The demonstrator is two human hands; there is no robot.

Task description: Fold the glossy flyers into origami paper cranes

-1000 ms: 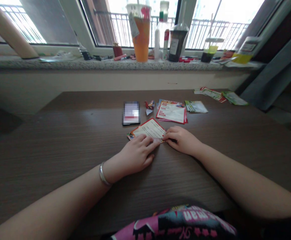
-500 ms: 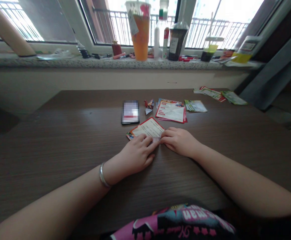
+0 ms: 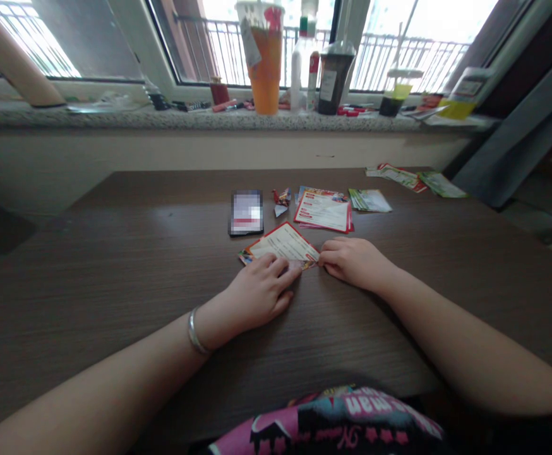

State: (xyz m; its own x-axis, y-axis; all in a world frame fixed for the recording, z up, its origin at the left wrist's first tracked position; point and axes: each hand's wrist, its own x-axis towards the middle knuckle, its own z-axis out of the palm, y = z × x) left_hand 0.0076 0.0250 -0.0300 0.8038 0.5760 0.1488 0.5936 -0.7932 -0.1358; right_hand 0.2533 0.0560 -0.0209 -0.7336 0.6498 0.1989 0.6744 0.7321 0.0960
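Observation:
A printed card with a red border (image 3: 285,241) lies turned at an angle on the table, its near edge partly covered by my fingers. My left hand (image 3: 261,287) rests palm down over that near edge, fingers stretched and spread on the card; a silver bangle circles the wrist. At the card's right corner, my right hand (image 3: 352,260) has its fingers curled together, pinching the tip. What lies under my left fingertips is partly hidden.
Beyond the card are a phone-like device with a blurred screen (image 3: 246,213), a small folded paper piece (image 3: 282,201), a stack of red-bordered cards (image 3: 323,210) and green-edged cards (image 3: 371,200). Paper strips (image 3: 402,177) lie far right. Drink cups (image 3: 264,69) and bottles line the windowsill (image 3: 186,120).
My right hand has slid a short way right, from beside my left fingertips to the card's right corner, uncovering more of the card. My left hand stays nearly in place.

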